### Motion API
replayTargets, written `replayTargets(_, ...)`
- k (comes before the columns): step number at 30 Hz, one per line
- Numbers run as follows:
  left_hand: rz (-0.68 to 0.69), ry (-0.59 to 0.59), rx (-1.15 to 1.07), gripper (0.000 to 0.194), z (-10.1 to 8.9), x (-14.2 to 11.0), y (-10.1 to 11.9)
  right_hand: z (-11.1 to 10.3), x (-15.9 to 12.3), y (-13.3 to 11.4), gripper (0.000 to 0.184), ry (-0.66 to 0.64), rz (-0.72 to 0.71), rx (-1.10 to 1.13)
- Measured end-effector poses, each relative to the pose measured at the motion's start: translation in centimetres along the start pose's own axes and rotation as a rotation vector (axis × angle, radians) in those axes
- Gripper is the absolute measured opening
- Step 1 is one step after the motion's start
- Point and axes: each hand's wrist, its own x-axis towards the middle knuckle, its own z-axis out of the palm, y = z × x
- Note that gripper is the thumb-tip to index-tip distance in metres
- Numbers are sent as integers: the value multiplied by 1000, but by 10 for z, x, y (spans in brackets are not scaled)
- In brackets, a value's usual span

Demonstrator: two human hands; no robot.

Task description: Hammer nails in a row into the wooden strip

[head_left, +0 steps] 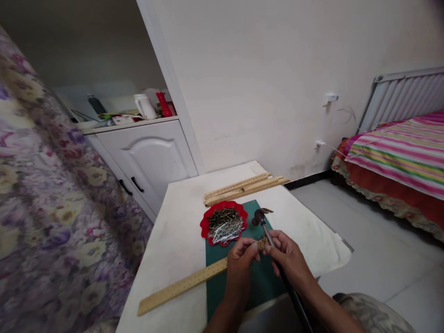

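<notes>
My right hand [286, 254] is closed around the shaft of a claw hammer [265, 226]. The hammer's dark head points up and away, and its black handle runs down under my wrist. Close beside it, my left hand [243, 259] is closed in a pinch with thumb and fingertips together. Small shiny bits show at those fingertips, too small to name surely. A wooden strip [183, 285] dotted with small holes lies under my left hand; brownish pieces show between both hands. Just beyond, a red scalloped dish [205, 226] holds many nails [225, 226], some silver, some dark.
A green mat [215, 291] lies on the white table [173, 222]. Several wooden strips [243, 188] are stacked at the table's far side, near the wall. A floral curtain [69, 208] hangs left, before a white cabinet [152, 157]. A bed [398, 148] stands right.
</notes>
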Motion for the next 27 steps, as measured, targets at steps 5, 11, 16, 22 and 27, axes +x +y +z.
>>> replayTargets(5, 62, 78, 297, 18, -16, 11, 4, -6, -2, -5, 21, 26, -40, -101)
replayTargets(11, 277, 3, 735, 21, -22, 23, -12, -13, -3, -6, 20, 44, -47, -133)
replayTargets(16, 288, -17, 786, 20, -19, 26, -22, -10, -4, -5, 25, 37, -26, -124)
replayTargets(22, 291, -26, 874, 19, -17, 27, -23, -11, -4, -7, 29, 40, -8, -133)
replayTargets(27, 295, -33, 925, 18, -15, 27, -24, -13, -6, -7, 24, 28, -21, -135)
